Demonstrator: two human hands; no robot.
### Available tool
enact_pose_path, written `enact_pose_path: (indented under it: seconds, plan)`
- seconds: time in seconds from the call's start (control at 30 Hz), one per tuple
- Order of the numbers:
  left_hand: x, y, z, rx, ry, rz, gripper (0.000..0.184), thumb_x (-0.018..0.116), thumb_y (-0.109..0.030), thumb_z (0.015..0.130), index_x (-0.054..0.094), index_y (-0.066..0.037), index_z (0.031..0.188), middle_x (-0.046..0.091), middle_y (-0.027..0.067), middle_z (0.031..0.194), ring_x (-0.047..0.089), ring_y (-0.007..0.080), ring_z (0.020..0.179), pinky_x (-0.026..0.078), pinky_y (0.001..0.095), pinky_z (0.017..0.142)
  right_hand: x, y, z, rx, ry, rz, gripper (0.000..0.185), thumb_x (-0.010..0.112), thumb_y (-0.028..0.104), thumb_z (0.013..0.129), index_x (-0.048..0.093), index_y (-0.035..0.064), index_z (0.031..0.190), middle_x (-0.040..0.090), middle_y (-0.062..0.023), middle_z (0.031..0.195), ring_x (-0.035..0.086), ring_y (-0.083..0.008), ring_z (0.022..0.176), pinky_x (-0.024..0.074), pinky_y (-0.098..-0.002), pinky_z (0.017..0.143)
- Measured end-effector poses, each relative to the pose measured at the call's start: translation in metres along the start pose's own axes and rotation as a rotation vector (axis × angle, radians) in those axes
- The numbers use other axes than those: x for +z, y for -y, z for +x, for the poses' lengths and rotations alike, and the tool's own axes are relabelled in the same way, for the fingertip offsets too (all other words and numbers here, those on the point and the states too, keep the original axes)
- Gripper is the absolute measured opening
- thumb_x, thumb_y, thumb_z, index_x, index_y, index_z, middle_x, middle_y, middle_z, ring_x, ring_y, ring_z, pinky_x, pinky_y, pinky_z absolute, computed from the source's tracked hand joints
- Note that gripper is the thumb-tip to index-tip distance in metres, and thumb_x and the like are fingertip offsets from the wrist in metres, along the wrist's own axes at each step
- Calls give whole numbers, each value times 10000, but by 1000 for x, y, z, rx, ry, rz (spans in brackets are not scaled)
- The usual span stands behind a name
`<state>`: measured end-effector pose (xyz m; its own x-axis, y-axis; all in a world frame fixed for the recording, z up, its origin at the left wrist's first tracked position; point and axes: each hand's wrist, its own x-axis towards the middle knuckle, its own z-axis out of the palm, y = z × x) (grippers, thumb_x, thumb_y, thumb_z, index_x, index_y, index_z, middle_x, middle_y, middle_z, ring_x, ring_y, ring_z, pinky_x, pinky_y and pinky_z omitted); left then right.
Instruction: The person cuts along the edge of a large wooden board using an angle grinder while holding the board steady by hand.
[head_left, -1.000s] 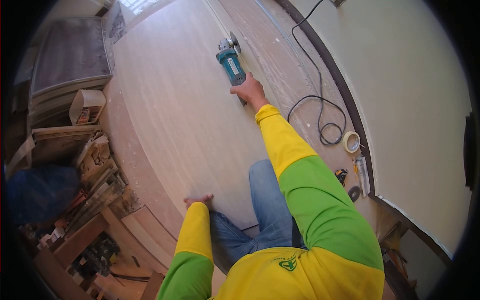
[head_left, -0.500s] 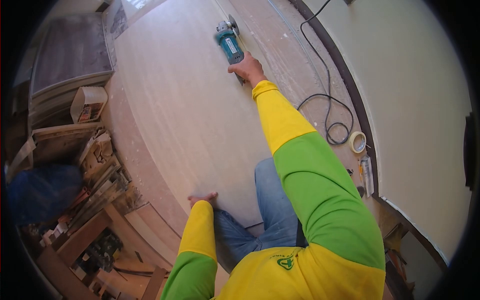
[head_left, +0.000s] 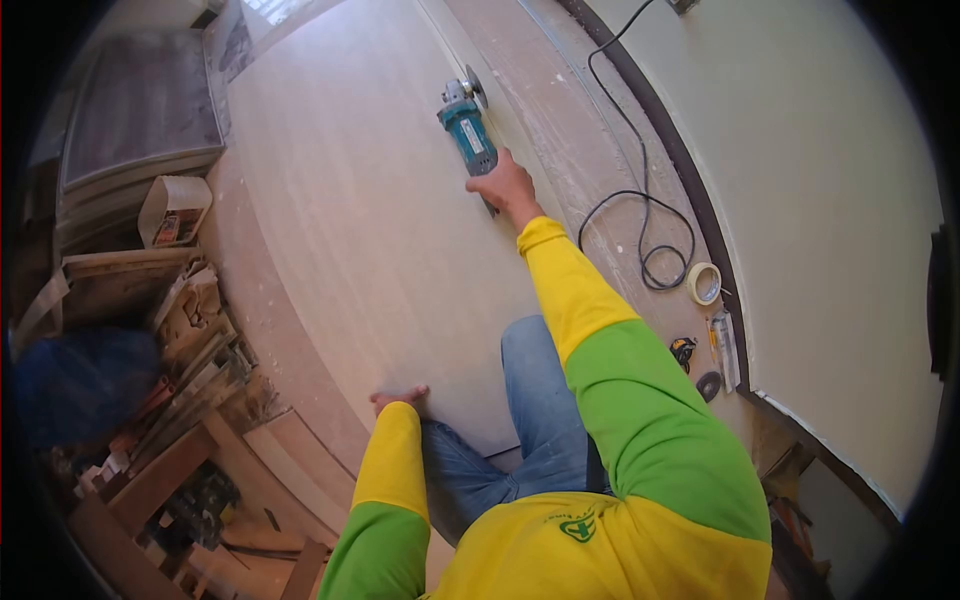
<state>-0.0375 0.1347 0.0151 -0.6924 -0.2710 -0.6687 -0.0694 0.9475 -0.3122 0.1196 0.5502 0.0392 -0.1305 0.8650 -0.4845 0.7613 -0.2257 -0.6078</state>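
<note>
My right hand (head_left: 507,187) is wrapped round the rear body of a teal angle grinder (head_left: 468,135). The grinder lies along the right part of a large pale wooden board (head_left: 340,200), its disc (head_left: 476,88) standing on edge near the board's right edge. Whether the disc touches the wood or spins, I cannot tell. Down by my left knee, my left hand (head_left: 400,397) rests on the near left part of the board, empty, with its visible fingers stretched out; the sleeve hides part of it.
A black cord (head_left: 640,150) loops on the floor to the right. Near it lie a tape roll (head_left: 704,284), a tape measure (head_left: 683,350) and a dark disc (head_left: 709,386). Wood offcuts (head_left: 215,370), a white container (head_left: 175,211) and a blue bag (head_left: 85,385) are on the left.
My right hand has drawn the grinder back toward me along the board. The tape measure and dark disc now show more fully beside my arm. My left hand has stayed in place.
</note>
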Motion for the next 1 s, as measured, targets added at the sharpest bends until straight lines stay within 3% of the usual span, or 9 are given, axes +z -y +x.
enact_pose_path:
  seconds: [0.23, 0.57, 0.67, 0.73, 1.0]
  plan:
    - [3, 1, 2, -1, -9, -1, 1504, 1009, -493, 478, 133, 10, 1593, 514, 264, 1471, 521, 404, 1360, 430, 494, 1139, -1, -17, -27, 12, -4, -14, 815, 782, 369, 712, 466, 71, 1401, 675, -224, 1244, 659, -391, 1147, 513, -414, 1003]
    - [2, 1, 2, -8, -12, 1, 1510, 1009, -497, 469, 135, -8, 1599, 510, 266, 1474, 515, 407, 1365, 424, 498, 1143, -1, 1, 9, -13, -18, 3, 814, 802, 386, 686, 502, 52, 1365, 663, -235, 1254, 658, -381, 1148, 510, -396, 1005]
    - [0, 1, 1, -11, 1, 7, 1515, 1007, -498, 470, 128, -4, 1600, 512, 267, 1472, 516, 408, 1363, 424, 498, 1143, -1, 13, 26, -25, -18, 6, 816, 808, 391, 676, 512, 52, 1357, 662, -231, 1259, 658, -379, 1149, 510, -395, 1004]
    - [-2, 0, -4, -2, -15, 0, 1469, 1011, -459, 495, 159, 43, 1581, 567, 289, 1406, 555, 394, 1330, 426, 447, 1137, -2, 20, 34, -30, -25, 10, 816, 810, 393, 673, 516, 53, 1353, 662, -227, 1262, 658, -376, 1150, 511, -394, 1004]
    - [2, 0, 1, 11, -23, -1, 1466, 1010, -457, 501, 155, 55, 1576, 568, 292, 1403, 557, 401, 1325, 428, 445, 1134, -2, 34, 51, -12, -11, -3, 808, 807, 387, 697, 511, 60, 1375, 669, -208, 1272, 654, -362, 1172, 511, -393, 1015]
